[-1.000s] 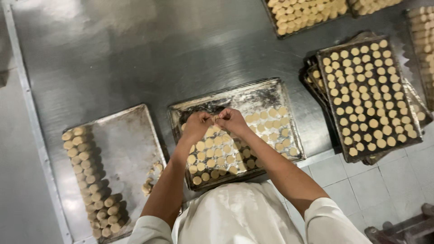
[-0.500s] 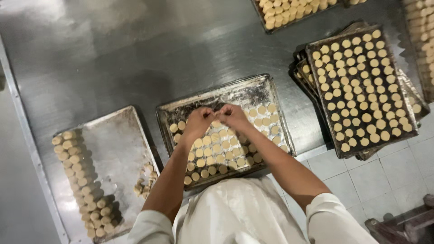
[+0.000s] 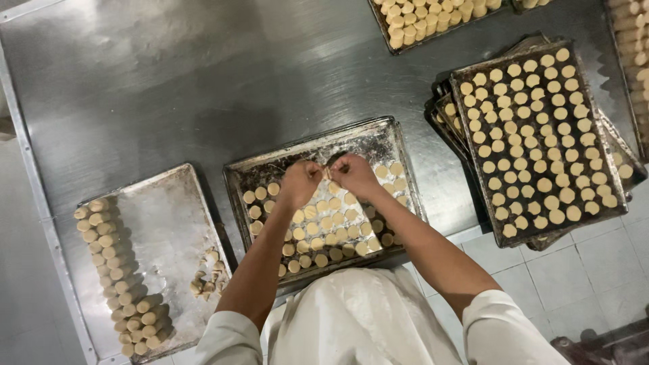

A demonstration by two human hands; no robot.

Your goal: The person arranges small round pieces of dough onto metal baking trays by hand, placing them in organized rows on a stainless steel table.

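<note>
The steel table [image 3: 169, 74] fills most of the frame, dusted with flour. At right of centre a stack of dark trays [image 3: 541, 142] carries full rows of pale dough rounds; more filled trays run off the upper edge and upper right corner. At lower left a floury tray [image 3: 169, 223] holds dough cylinders stacked in a column down its left side, with a small heap of scraps near its lower right corner.

In the middle sits the working tray [image 3: 378, 135], its near half laid with rows of small dough discs [image 3: 324, 236], its far strip bare and floured. Over that far edge of the rows the left hand [image 3: 299, 182] and right hand [image 3: 353, 174] meet, fingertips pressed together on a small dough piece [image 3: 327, 173] pinched between them; the piece itself is mostly hidden by the fingers.

The dough looks light, soft and easily dented, likely a little tacky where the flour is thin. I judge it best taken by its rim with fingertips only, with gentle pressure, and set down flat so it keeps its round shape.

Compared with half a second ago, the hands hold much the same meeting pose over the same tray. The view has shifted: the trays sit lower and further right in the frame.
</note>
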